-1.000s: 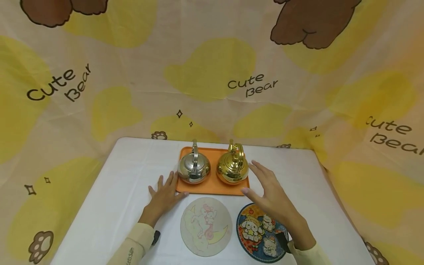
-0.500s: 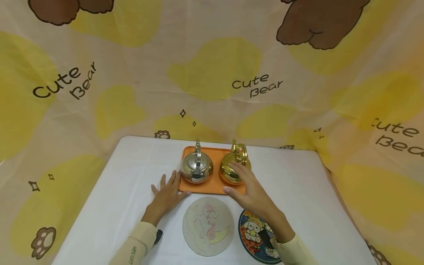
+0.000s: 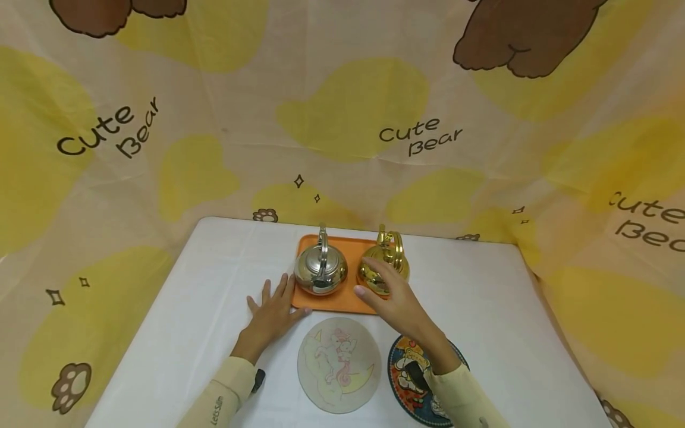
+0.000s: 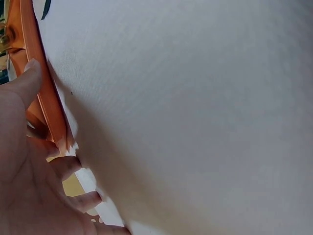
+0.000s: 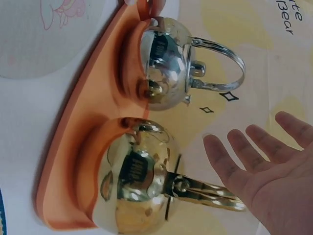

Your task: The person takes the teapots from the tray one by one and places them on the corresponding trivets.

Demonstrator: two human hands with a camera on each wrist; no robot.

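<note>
A silver kettle (image 3: 327, 279) and a gold kettle (image 3: 382, 252) stand upright side by side on an orange tray (image 3: 334, 304), their handles raised. My left hand (image 3: 270, 316), fingers spread, lies at the tray's left edge; in the left wrist view its thumb touches the tray rim (image 4: 45, 98). In front of the gold kettle hovers my right hand (image 3: 400, 306), hiding part of that kettle in the head view. From the right wrist, the right hand (image 5: 269, 183) shows extended fingers, apart from the gold kettle's handle (image 5: 210, 192) and holding nothing.
A pale round mat (image 3: 338, 365) with a pink drawing lies before the tray. To its right is a dark blue patterned round mat (image 3: 398, 380), partly under the right forearm. A printed curtain (image 3: 332, 119) hangs behind the white table (image 3: 214, 255).
My right hand has moved left from the gold kettle's right side to in front of it. The left hand has stayed at the tray edge. The head view has shifted slightly.
</note>
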